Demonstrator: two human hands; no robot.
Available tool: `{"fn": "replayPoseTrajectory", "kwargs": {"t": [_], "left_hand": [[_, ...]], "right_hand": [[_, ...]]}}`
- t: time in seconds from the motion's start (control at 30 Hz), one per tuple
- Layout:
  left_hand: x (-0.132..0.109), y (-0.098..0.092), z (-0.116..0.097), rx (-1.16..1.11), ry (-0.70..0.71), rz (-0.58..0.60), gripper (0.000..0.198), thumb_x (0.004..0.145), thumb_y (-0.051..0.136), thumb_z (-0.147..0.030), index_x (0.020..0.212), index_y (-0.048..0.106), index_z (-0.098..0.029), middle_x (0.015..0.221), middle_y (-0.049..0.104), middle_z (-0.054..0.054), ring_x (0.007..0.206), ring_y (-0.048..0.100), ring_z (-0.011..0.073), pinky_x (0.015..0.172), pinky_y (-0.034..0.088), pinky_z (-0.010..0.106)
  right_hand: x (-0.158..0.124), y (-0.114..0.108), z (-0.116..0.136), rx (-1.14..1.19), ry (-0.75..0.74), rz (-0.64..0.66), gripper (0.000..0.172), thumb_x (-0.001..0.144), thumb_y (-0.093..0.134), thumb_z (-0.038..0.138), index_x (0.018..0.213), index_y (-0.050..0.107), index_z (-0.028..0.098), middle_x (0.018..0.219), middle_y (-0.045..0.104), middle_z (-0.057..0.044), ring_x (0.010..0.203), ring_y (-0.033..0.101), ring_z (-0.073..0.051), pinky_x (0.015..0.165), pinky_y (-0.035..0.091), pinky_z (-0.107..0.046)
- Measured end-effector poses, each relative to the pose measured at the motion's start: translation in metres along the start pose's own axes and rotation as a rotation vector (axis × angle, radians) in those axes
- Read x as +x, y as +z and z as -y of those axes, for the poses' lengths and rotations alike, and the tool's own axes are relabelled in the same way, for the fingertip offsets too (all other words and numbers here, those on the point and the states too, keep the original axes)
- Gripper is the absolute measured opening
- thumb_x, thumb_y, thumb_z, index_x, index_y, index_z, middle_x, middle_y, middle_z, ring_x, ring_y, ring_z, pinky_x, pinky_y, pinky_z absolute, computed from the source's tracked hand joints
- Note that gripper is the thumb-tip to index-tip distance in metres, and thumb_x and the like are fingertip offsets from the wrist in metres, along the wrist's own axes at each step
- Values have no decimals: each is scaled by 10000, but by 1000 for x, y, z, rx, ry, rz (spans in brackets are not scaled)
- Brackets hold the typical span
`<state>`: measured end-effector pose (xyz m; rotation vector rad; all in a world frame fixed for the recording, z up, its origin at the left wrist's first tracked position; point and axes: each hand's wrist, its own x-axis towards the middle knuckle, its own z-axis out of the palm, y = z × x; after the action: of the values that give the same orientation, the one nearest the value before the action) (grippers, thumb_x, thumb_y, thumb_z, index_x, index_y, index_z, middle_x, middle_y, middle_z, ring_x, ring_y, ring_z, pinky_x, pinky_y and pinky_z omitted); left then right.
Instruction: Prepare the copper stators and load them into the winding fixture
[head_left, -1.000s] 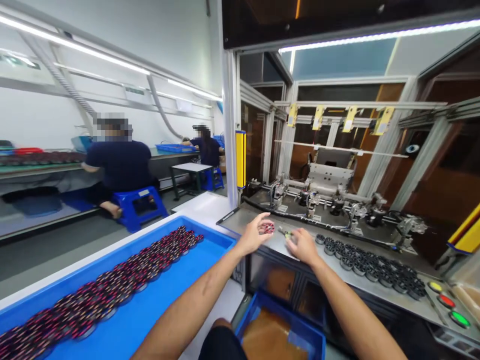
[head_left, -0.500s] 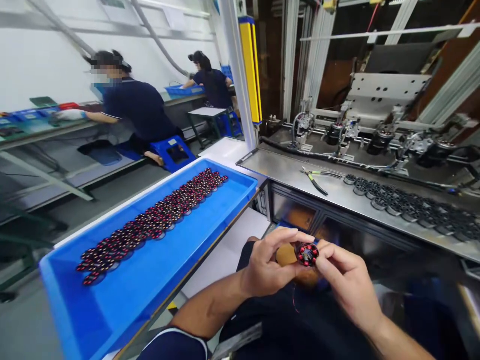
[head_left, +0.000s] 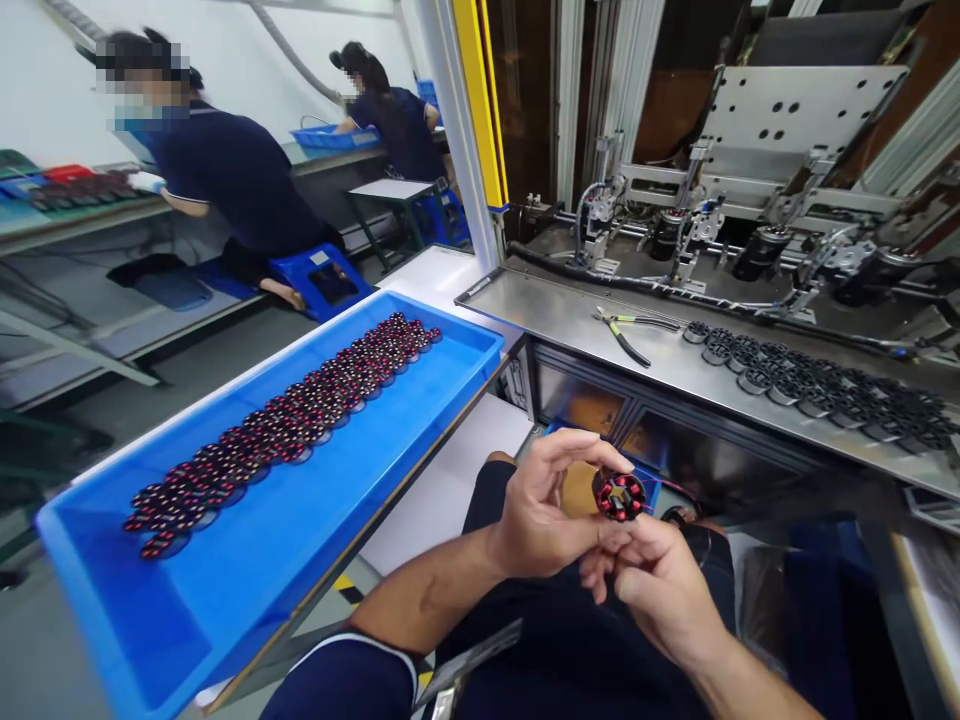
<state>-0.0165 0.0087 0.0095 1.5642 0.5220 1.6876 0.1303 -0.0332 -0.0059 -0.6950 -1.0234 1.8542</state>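
Observation:
A small round motor stator (head_left: 619, 495) with red copper windings sits between both my hands, held over my lap. My left hand (head_left: 541, 510) pinches its left side with thumb and fingers. My right hand (head_left: 655, 585) is curled under it, fingertips touching its lower edge. To my left, a long blue tray (head_left: 315, 520) carries several rows of the same red-wound stators (head_left: 292, 420).
A steel bench (head_left: 600, 330) holds green-handled pliers (head_left: 626, 332) and a row of dark stators (head_left: 817, 390), with machine fixtures (head_left: 675, 230) behind. A yellow-striped post (head_left: 476, 110) stands at the bench corner. Two people in dark shirts (head_left: 225, 180) sit at benches on the left.
Both hands have come back from the steel bench to my lap with the stator. Since half a second ago the right hand has slipped beneath it and the left has turned it face-up.

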Motion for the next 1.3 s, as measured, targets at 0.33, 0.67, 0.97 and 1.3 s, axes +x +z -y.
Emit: {"fn": "replayPoseTrajectory", "kwargs": {"t": [0.33,0.67,0.97,1.3], "left_hand": [[3,-12,11,-189,-124,16,765,684,863,-50,1322,497,-259,1171,757,46,1073,707,144,966,534,233],[-10,-7,4,-303,-263,291,669,883,630,4,1436,401,-294,1401,620,129,1217,648,176,1031,519,299],[-12,1,6,-387,-320,127,775,691,830,-4,1324,488,-293,1111,679,31,886,691,98,797,567,193],[-7,-3,1,-72,-104,216,730,773,774,-25,1381,447,-260,1201,708,87,1062,697,170,942,566,282]], "right_hand": [[-20,-11,17,-337,-65,120,187,875,735,329,748,745,192,490,635,1,444,554,-99,491,428,-212],[-8,-35,62,-499,21,-90,386,956,591,483,714,616,183,654,580,-8,638,508,-134,640,402,-275],[-12,-23,48,-663,-163,-24,331,959,607,369,682,580,190,627,550,27,598,483,-103,588,383,-235],[-17,-45,70,-875,-353,-54,272,848,749,459,935,617,238,847,594,-9,808,579,-177,730,457,-297]]}}
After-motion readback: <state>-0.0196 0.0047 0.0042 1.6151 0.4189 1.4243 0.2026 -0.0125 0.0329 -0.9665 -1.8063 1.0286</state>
